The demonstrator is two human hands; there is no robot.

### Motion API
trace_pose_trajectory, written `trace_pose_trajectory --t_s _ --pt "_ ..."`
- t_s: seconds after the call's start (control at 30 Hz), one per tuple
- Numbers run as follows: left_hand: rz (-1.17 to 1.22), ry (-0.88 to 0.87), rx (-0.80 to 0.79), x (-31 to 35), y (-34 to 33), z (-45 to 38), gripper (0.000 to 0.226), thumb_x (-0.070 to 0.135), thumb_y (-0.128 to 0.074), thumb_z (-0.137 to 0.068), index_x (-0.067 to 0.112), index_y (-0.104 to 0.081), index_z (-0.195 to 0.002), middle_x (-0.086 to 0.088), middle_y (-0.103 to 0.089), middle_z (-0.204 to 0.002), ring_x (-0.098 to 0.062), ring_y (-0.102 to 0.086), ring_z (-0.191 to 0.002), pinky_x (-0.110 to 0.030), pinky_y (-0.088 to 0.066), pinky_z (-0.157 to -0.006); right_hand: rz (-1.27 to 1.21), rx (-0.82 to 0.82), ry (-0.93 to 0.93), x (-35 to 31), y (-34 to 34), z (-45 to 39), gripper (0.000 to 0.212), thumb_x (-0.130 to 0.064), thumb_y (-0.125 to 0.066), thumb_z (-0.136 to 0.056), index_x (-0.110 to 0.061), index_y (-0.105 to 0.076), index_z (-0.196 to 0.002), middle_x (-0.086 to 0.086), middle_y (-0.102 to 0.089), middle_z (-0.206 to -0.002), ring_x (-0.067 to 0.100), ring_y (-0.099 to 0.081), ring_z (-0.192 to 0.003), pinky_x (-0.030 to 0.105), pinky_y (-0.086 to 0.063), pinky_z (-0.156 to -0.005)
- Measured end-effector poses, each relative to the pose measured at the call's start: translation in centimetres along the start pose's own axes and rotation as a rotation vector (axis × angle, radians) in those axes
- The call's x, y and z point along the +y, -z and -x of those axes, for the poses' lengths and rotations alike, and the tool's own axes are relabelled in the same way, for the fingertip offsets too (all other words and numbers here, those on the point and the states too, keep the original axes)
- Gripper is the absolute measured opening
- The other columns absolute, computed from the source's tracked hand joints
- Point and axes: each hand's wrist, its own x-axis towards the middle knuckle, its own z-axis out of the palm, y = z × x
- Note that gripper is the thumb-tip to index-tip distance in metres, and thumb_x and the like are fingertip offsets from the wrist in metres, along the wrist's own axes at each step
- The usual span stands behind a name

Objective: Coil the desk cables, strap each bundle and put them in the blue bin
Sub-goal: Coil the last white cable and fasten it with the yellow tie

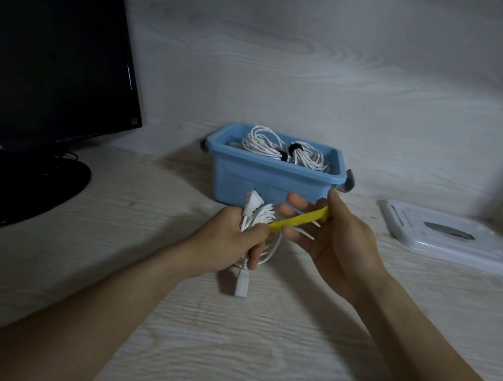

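L hand (231,238) on cable (261,220), R hand (342,242) on strap (300,220)

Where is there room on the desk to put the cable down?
Bare desk lies near you, under the arms, and between the monitor base and the blue bin. It is tighter at the right, between the bin and the white lid. The bin already holds white cable bundles.

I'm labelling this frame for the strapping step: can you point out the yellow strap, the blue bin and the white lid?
yellow strap (300,220), head view, mid-length of the band between the hands.
blue bin (264,182), head view, front wall.
white lid (471,249), head view, flat top near its front edge.
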Motion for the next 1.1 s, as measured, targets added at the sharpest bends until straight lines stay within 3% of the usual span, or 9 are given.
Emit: trace_pose_trajectory --t_s 0.1,0.17,0.27,0.33,0.63,0.73,0.83,0.97,1.1 --pt "-0.012 -0.007 0.008 -0.1 0.0 -0.1 0.047 0.009 -0.050 -0.099 0.005 -0.057 -0.052 -0.007 -0.059 -0.048 -0.010 -0.052 -0.049 -0.018 -0.044 -0.059 0.042 -0.081 -0.033 0.4 -0.1 0.1 0.034 -0.036 -0.042 -0.104 -0.014 -0.048 -0.079 0.003 -0.050 -0.059 0.019 -0.058 -0.058 0.031 -0.053 -0.053" --pt "-0.034 -0.018 -0.005 -0.2 0.0 0.0 0.047 0.010 -0.053 -0.098 0.007 -0.057 -0.051 -0.006 -0.059 -0.048 -0.012 -0.052 -0.049 -0.021 -0.046 -0.061 0.130 -0.086 -0.050 0.8 -0.1 0.0 0.030 -0.028 -0.049 -0.103 -0.014 -0.047 -0.076 -0.001 -0.031 -0.057 0.014 -0.037 -0.052 0.028 -0.045 -0.051" --pt "-0.012 -0.025 -0.029 -0.2 -0.1 0.2 0.039 0.009 -0.056 -0.095 -0.004 -0.056 -0.058 -0.010 -0.058 -0.048 -0.016 -0.052 -0.046 -0.026 -0.045 -0.057 0.480 -0.112 0.033 1.0 0.2 0.0 0.012 -0.010 -0.065 -0.094 -0.009 -0.053 -0.090 0.001 -0.048 -0.057 0.011 -0.039 -0.050 0.026 -0.039 -0.048" --pt "-0.015 -0.032 -0.029 -0.2 -0.3 0.2 0.040 0.012 -0.058 -0.094 -0.011 -0.056 -0.061 -0.013 -0.057 -0.047 -0.017 -0.051 -0.045 -0.025 -0.044 -0.055 0.629 -0.156 0.094 1.0 0.6 -0.1 0.018 -0.009 -0.072 -0.089 -0.005 -0.055 -0.094 0.004 -0.053 -0.059 0.014 -0.044 -0.049 0.028 -0.042 -0.047" --pt "-0.078 -0.115 -0.015 -0.6 -0.3 0.2 0.049 0.021 -0.058 -0.098 0.013 -0.056 -0.050 -0.008 -0.056 -0.044 -0.017 -0.051 -0.044 -0.027 -0.046 -0.058 0.983 -0.347 0.221 -0.4 2.0 0.1 0.009 -0.012 -0.081 -0.081 -0.010 -0.074 -0.087 0.012 -0.073 -0.082 0.014 -0.057 -0.052 0.027 -0.050 -0.049" --pt "-0.098 -0.139 0.010 -1.0 -0.3 0.1 0.054 0.026 -0.054 -0.101 0.019 -0.054 -0.047 -0.005 -0.057 -0.044 -0.015 -0.053 -0.046 -0.028 -0.048 -0.062 1.032 -0.296 0.296 -0.1 2.2 0.0 0.007 -0.009 -0.081 -0.081 -0.010 -0.075 -0.085 0.000 -0.072 -0.074 0.003 -0.049 -0.044 0.017 -0.042 -0.046" --pt "-0.103 -0.125 0.043 -1.1 -0.5 0.1 0.060 0.035 -0.048 -0.102 0.011 -0.053 -0.047 -0.005 -0.056 -0.044 -0.014 -0.054 -0.047 -0.027 -0.047 -0.064 1.094 -0.242 0.339 0.2 2.1 -0.1 0.007 -0.009 -0.080 -0.082 -0.013 -0.075 -0.081 -0.014 -0.067 -0.063 0.001 -0.046 -0.041 0.009 -0.034 -0.048" --pt "-0.068 -0.109 0.083 -1.7 -0.7 -0.4 0.066 0.049 -0.043 -0.099 0.010 -0.050 -0.047 -0.004 -0.052 -0.042 -0.015 -0.051 -0.044 -0.024 -0.041 -0.060 1.195 -0.192 0.333 0.7 1.7 -0.2 0.010 -0.015 -0.074 -0.088 -0.019 -0.069 -0.080 -0.012 -0.065 -0.067 0.000 -0.052 -0.048 0.010 -0.037 -0.053" --pt "0.024 -0.064 0.192 -1.7 -0.7 -0.6 0.058 0.045 -0.042 -0.101 0.021 -0.046 -0.049 0.002 -0.044 -0.042 -0.020 -0.047 -0.044 -0.026 -0.038 -0.054 1.235 -0.107 0.330 1.1 1.7 -0.4 0.011 -0.019 -0.068 -0.092 -0.019 -0.066 -0.081 -0.008 -0.069 -0.072 0.002 -0.059 -0.058 0.013 -0.042 -0.057"
